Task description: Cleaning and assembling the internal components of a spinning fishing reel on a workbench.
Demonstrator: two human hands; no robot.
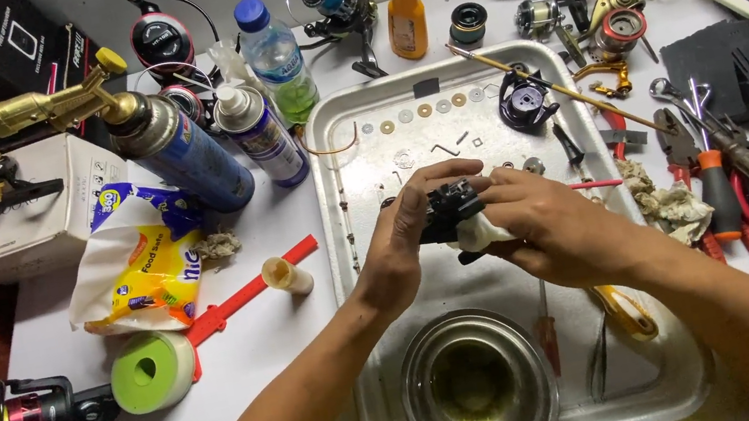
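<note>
Over the metal tray on a cluttered white workbench, left hand and right hand both clamp a small black reel body, seemingly rigid, light, greasy, best gripped by its sides.

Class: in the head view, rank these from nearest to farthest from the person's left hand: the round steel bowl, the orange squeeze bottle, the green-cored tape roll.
From the left hand:
1. Round steel bowl, just below, in the tray.
2. Orange squeeze bottle, straight above, beyond the tray.
3. Green-cored tape roll, far left on the table.
</note>
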